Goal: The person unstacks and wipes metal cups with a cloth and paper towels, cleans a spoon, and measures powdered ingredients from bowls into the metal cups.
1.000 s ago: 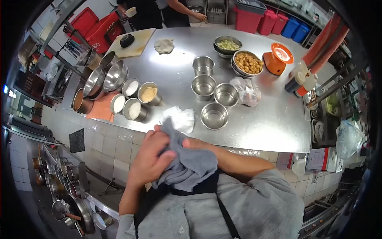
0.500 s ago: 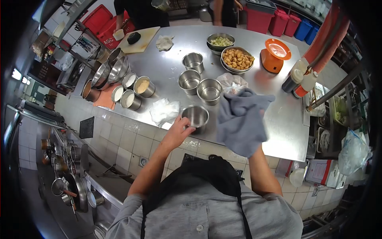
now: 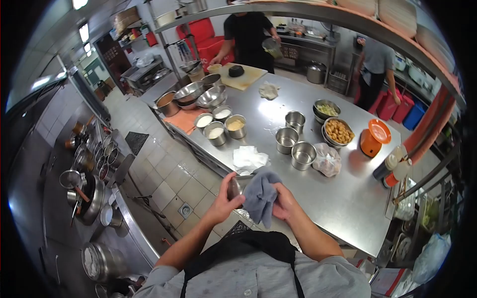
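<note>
My left hand (image 3: 222, 202) grips a round steel container (image 3: 235, 188) by its side, in front of the table's near edge. Bunched in my right hand (image 3: 284, 201) is a grey cloth (image 3: 261, 198), pressed up to the container's mouth and hiding most of it. Beyond my hands lies crumpled white paper (image 3: 249, 159) on the steel table. Three steel containers, the nearest one (image 3: 303, 155) among them, stand farther back beside a tied plastic bag (image 3: 327, 160).
Bowls of golden chunks (image 3: 339, 132) and chopped greens (image 3: 327, 109) stand near an orange scale (image 3: 374, 138). At the left are several containers of powder (image 3: 216, 134). A cutting board (image 3: 243, 77) lies by a co-worker (image 3: 248, 37). Sauce bottles (image 3: 395, 169) stand at right.
My left hand has lifted the container off the table edge. The cloth in my right hand has moved left, against the container. My view has tilted up and turned left.
</note>
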